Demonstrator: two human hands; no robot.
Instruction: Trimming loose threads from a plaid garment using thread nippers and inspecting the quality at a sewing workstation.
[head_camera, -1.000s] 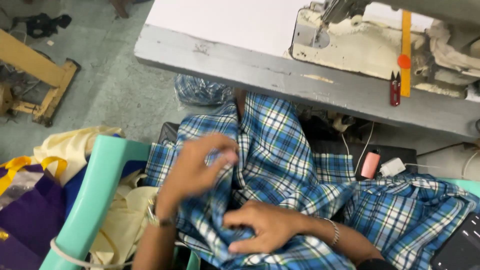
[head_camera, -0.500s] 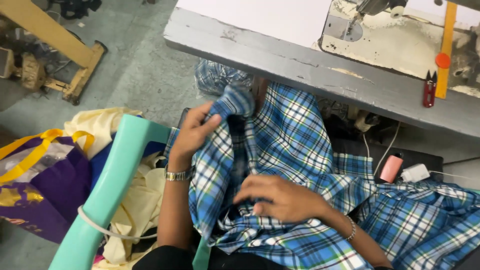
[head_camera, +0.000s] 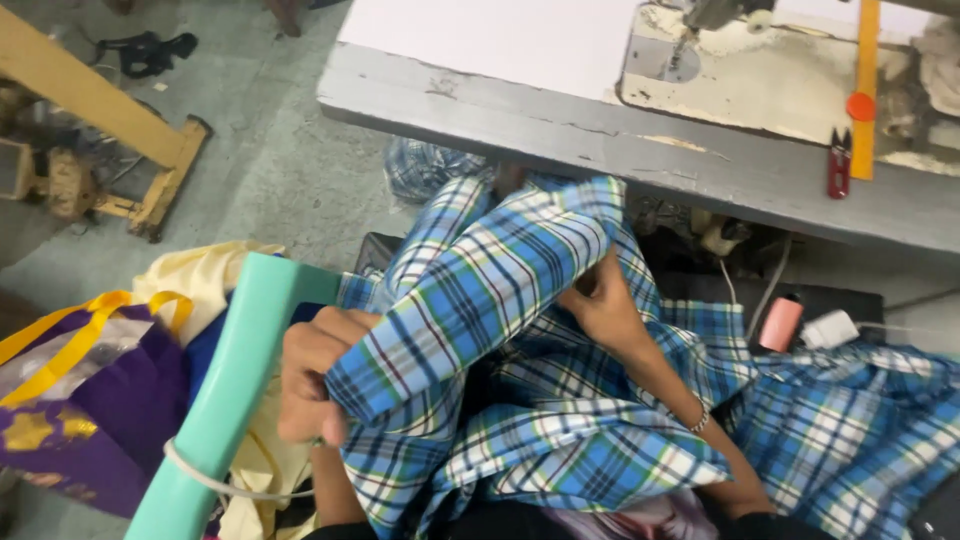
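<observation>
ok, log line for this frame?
left hand: grips plaid cloth | right hand: pinches far end | cloth stretched between | table ahead

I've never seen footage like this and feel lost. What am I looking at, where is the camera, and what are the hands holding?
The camera sits on a person's head and looks down at their own hands and lap. The left hand grips one end of a blue plaid cloth; the right hand holds it further up, so a band of it stretches between them. In front is a grey sewing table with a sewing machine, red snips and a yellow ruler. At the left are a mint-green chair and a purple bag.
</observation>
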